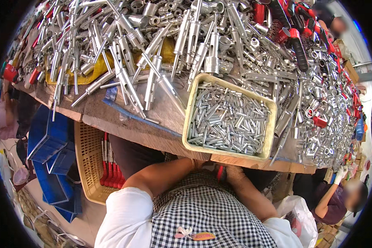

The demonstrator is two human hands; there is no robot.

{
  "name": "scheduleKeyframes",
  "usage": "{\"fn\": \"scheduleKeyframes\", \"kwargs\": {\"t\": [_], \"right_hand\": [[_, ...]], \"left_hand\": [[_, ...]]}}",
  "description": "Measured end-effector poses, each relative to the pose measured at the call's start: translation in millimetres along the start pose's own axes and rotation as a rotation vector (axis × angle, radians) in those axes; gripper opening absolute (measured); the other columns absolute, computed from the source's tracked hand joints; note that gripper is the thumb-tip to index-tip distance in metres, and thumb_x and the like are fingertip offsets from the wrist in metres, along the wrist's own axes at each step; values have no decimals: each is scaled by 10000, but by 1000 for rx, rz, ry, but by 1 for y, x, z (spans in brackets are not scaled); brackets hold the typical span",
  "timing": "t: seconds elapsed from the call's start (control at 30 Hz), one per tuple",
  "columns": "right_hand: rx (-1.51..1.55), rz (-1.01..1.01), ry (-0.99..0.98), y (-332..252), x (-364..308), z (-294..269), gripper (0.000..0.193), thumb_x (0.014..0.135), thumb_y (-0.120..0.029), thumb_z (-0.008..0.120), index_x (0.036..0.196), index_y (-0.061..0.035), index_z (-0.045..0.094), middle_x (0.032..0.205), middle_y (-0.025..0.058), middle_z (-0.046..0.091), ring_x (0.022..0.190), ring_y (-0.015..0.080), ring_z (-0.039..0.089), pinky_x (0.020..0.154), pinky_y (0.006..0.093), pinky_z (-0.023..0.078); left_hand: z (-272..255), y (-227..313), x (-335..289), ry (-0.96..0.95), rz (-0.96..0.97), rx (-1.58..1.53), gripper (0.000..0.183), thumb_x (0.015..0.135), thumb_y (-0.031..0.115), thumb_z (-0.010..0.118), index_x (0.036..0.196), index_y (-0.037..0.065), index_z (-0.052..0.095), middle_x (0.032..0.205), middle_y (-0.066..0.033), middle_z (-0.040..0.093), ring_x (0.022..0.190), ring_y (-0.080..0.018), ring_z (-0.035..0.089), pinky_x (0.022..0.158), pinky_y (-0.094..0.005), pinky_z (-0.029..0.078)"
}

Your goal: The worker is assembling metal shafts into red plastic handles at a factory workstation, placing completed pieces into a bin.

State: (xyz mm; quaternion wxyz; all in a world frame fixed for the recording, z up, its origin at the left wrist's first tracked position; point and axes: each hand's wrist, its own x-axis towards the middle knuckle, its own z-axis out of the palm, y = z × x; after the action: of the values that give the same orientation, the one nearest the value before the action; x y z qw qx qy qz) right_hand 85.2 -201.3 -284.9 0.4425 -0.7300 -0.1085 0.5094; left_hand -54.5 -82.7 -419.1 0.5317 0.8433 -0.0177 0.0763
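Observation:
Both forearms reach forward to my lap, under the front edge of the table. My left hand is mostly hidden by that edge, and its fingers do not show. Close beside it, my right hand shows its back, with the fingers out of sight. Between the hands is a red and dark piece, perhaps a handle; whether either hand grips it I cannot tell. Just above, on the table, sits a cream plastic tray full of short silver metal pins.
Silver metal tool parts heap the table, some jutting over its edge. Black and red handles lie far right. A tan basket holds red-handled tools beside blue bins. A person works at the right.

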Motion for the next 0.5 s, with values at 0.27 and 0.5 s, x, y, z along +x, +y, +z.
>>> {"fn": "scheduleKeyframes", "kwargs": {"t": [0.27, 0.5], "right_hand": [[256, 183, -120, -40, 3, 20, 304, 784, -58, 616, 1079, 13, 590, 896, 114, 627, 786, 230, 620, 741, 349, 530], [185, 183, 16, -50, -19, 31, 311, 772, -61, 611, 1070, 19, 577, 885, 113, 622, 730, 216, 603, 654, 328, 516]], "left_hand": [[15, -15, 14, 28, -143, -155, 524, 832, 171, 660, 1333, 104, 524, 1285, -128, 581, 1176, -296, 558, 1026, -421, 420], [23, -20, 10, 56, -262, -278, 551, 815, 180, 680, 1341, 131, 524, 1223, -134, 626, 1116, -326, 600, 1004, -449, 440]]}}
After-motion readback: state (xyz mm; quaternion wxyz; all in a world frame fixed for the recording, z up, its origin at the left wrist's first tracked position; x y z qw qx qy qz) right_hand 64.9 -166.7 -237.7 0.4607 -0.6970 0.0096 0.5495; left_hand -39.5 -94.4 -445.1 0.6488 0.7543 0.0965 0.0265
